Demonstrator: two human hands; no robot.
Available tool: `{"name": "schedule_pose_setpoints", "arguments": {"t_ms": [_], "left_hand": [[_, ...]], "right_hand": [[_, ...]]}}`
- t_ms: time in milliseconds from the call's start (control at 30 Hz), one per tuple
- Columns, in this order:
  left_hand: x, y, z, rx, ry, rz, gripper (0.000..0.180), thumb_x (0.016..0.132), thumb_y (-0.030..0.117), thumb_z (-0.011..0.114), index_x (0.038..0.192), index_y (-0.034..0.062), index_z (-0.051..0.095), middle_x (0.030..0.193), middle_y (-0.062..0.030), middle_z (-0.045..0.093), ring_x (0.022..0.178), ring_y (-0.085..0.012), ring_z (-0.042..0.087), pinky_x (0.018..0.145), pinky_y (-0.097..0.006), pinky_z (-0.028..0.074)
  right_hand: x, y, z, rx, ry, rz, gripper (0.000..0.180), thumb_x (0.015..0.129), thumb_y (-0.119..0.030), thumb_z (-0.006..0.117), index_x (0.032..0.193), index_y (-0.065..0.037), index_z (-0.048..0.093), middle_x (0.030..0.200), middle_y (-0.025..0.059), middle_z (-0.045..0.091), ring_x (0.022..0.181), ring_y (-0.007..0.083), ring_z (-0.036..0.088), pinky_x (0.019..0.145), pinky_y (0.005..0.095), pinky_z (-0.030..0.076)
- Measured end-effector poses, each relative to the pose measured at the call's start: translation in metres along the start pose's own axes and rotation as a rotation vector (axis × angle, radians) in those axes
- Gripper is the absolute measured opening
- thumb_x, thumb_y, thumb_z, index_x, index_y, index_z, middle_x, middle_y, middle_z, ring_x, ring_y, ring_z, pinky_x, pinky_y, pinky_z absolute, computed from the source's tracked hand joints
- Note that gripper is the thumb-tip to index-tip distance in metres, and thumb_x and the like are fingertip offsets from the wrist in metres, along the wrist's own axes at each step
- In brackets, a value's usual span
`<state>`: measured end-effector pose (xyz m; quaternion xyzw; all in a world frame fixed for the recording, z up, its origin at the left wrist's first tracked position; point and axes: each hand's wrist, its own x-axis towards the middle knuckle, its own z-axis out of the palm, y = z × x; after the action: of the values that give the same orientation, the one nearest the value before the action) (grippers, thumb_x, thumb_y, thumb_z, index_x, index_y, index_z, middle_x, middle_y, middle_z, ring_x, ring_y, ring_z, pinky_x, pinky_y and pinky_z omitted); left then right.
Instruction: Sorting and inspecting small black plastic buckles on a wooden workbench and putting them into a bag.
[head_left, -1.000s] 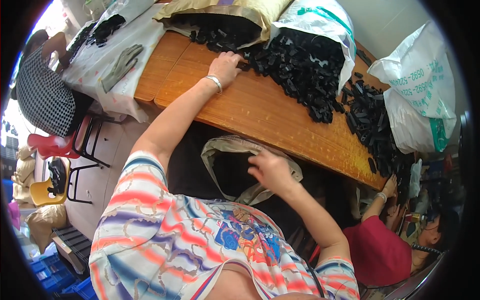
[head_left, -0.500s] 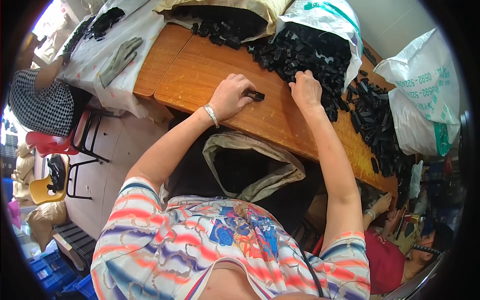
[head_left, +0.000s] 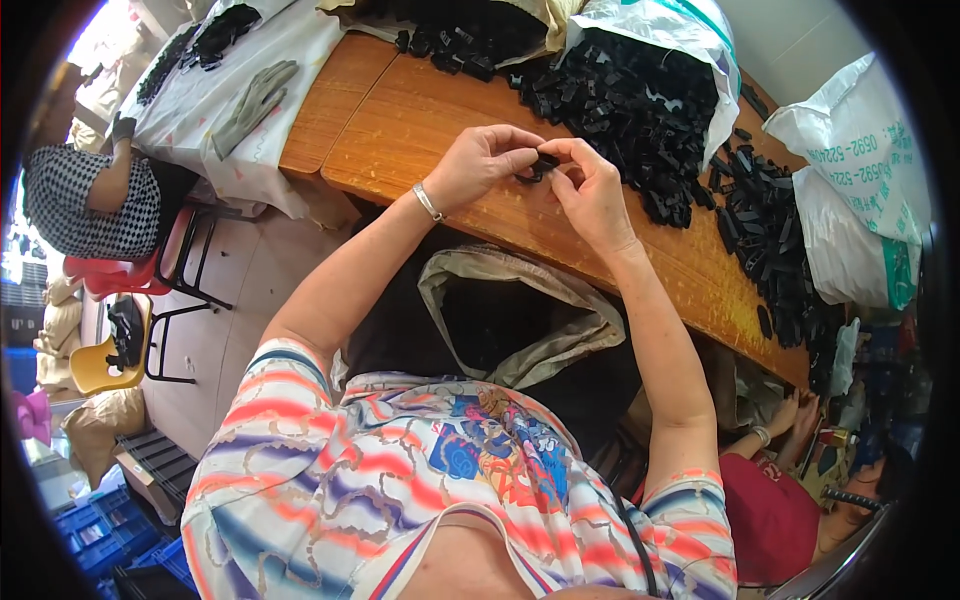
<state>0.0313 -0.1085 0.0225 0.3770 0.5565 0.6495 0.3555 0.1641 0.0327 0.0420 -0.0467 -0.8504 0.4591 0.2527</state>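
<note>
My left hand (head_left: 487, 165) pinches a small black plastic part (head_left: 538, 168) over the front of the wooden table (head_left: 400, 130). Fingers of my right hand (head_left: 590, 195) close on the same part from the other side, so the two hands meet at it. Whether the right fingers also hold a second small piece cannot be made out. Beyond my hands, a heap of black plastic parts (head_left: 620, 105) spills from a white sack (head_left: 715, 110). Below the table edge, an open beige sack (head_left: 520, 270) lies at my lap, dark inside.
Another pile of black parts (head_left: 765, 230) lies at the right beside a white bag (head_left: 850, 170). More parts (head_left: 460, 45) spill from a sack at the back. A grey glove (head_left: 255, 105) rests on the covered table at left. Co-workers sit on both sides (head_left: 90, 200).
My right hand has left the heap and come left to the part in my left hand. My left hand has risen slightly and moved right with the part.
</note>
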Motion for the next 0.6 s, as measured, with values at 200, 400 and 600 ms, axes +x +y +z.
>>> {"name": "schedule_pose_setpoints", "arguments": {"t_ms": [200,400,600], "left_hand": [[0.001,-0.004,0.005,0.173,0.13,0.122,0.025,0.089,0.011,0.073,0.11,-0.0004,0.066,0.099,-0.0032,0.07,0.085,-0.0067,0.064,0.074,-0.023,0.053],[-0.002,-0.017,-0.009,0.621,0.253,0.327,0.03,0.084,0.012,0.075,0.109,-0.0005,0.066,0.1,-0.0078,0.066,0.089,-0.0151,0.065,0.077,-0.028,0.054],[-0.002,-0.035,-0.014,0.926,0.192,0.267,0.029,0.077,0.019,0.078,0.101,0.0051,0.069,0.099,-0.0104,0.062,0.099,-0.0289,0.058,0.087,-0.038,0.05]], "right_hand": [[0.004,-0.005,0.001,-0.156,-0.034,0.184,0.023,0.079,-0.001,0.072,0.103,-0.001,0.068,0.098,0.0154,0.07,0.076,0.0239,0.069,0.069,0.0315,0.054],[0.006,0.017,0.009,-0.467,0.038,-0.087,0.022,0.076,-0.005,0.075,0.097,-0.003,0.07,0.094,0.0147,0.066,0.081,0.0337,0.066,0.071,0.0399,0.054],[0.006,0.023,0.018,-0.502,-0.025,-0.114,0.02,0.076,-0.005,0.074,0.096,-0.003,0.072,0.092,0.0141,0.064,0.081,0.0338,0.065,0.072,0.0417,0.053]]}}
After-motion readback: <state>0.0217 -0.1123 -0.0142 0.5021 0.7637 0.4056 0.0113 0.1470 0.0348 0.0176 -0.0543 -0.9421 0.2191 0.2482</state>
